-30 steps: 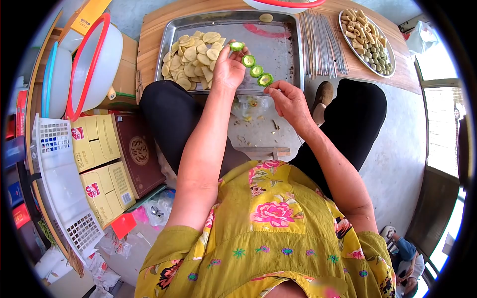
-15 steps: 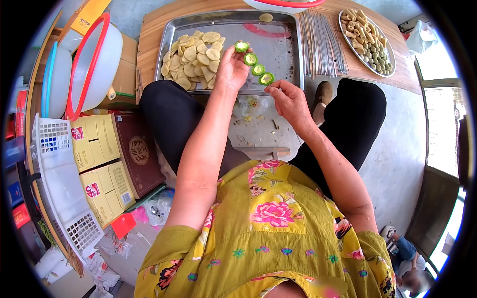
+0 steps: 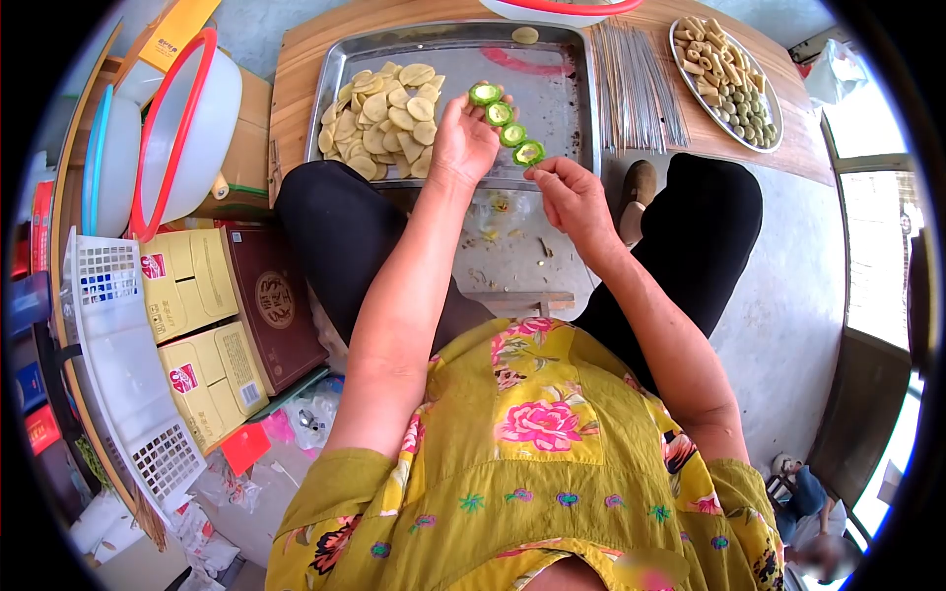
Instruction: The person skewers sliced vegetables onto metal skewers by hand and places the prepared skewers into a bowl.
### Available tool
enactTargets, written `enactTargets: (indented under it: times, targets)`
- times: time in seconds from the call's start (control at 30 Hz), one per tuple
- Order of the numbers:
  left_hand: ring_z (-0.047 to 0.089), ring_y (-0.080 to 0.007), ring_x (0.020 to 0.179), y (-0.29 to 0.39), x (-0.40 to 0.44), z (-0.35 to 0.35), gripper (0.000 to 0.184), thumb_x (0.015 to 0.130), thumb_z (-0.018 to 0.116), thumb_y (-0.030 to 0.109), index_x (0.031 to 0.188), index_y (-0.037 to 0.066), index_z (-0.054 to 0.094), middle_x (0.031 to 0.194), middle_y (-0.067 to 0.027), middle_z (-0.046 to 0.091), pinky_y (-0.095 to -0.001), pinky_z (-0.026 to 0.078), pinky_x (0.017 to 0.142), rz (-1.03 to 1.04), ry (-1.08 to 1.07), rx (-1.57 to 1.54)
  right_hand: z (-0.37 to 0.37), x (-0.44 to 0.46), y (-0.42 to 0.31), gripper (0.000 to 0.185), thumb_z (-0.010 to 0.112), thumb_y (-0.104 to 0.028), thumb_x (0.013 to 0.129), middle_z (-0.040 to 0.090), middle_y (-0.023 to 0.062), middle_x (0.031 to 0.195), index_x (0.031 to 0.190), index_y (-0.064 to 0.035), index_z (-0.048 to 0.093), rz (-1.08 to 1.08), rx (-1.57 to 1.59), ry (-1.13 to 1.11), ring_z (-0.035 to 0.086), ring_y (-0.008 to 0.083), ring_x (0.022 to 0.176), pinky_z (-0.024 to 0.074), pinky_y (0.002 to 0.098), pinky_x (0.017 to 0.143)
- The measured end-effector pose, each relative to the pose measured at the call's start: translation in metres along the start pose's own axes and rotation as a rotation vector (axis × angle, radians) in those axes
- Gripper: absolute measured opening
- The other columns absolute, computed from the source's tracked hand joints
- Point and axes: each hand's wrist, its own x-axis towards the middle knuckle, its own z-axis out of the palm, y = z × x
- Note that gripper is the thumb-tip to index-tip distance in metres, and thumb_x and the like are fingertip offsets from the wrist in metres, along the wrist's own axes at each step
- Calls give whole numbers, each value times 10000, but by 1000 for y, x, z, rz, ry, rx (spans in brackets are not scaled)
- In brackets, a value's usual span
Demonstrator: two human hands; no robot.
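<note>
Ring-like green bitter melon slices (image 3: 512, 135) sit in a slanting row on a thin skewer over the metal tray (image 3: 567, 118). My right hand (image 3: 576, 202) is closed in a pinch at the row's lower end, on the skewer, most of which is hidden. At the upper end, my left hand (image 3: 466, 143) is curled palm up around the top slices, its fingertips showing behind them. Beside that hand, a heap of pale potato slices (image 3: 379, 118) fills the tray's left side. One loose pale slice (image 3: 525, 35) lies near its far edge.
Many metal skewers (image 3: 641, 89) lie right of the tray. Beyond them, an oval plate (image 3: 776, 123) holds tube-shaped pieces and round greenish balls. A red-rimmed basin (image 3: 581, 10) stands at the back. Boxes (image 3: 202, 335) and a white basket (image 3: 118, 345) are at left; another person (image 3: 813, 512) is lower right.
The left fingers have opened a little and now show behind the upper slices. The top slice has shifted slightly right, while the right hand stays almost in place.
</note>
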Motion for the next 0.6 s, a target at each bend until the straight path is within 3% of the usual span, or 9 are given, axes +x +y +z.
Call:
enactTargets:
  times: [0.13,0.23,0.6]
  targets:
    - [570,-266,956,-2,-3,5,429,996,341,385,1114,23,538,1073,-146,604,-423,464,864,-48,-50,-43,4,3,7,140,548,-132,914,464,-29,534,873,-16,615,-20,-29,11,401,35,436,315,226,411]
    - [563,-252,907,-1,0,1,458,1011,299,404,1128,26,531,1063,-142,603,-411,466,842,-105,-47,-57,8,3,10,142,545,-129,914,471,-26,539,871,-13,614,-12,-48,6,409,38,440,325,229,414]
    - [492,-183,753,-2,-3,7,409,1021,302,355,1146,29,515,855,-53,519,-367,462,752,-52,23,22,12,6,12,139,553,-126,906,469,-21,561,870,-5,612,11,-64,13,411,46,476,338,234,439]
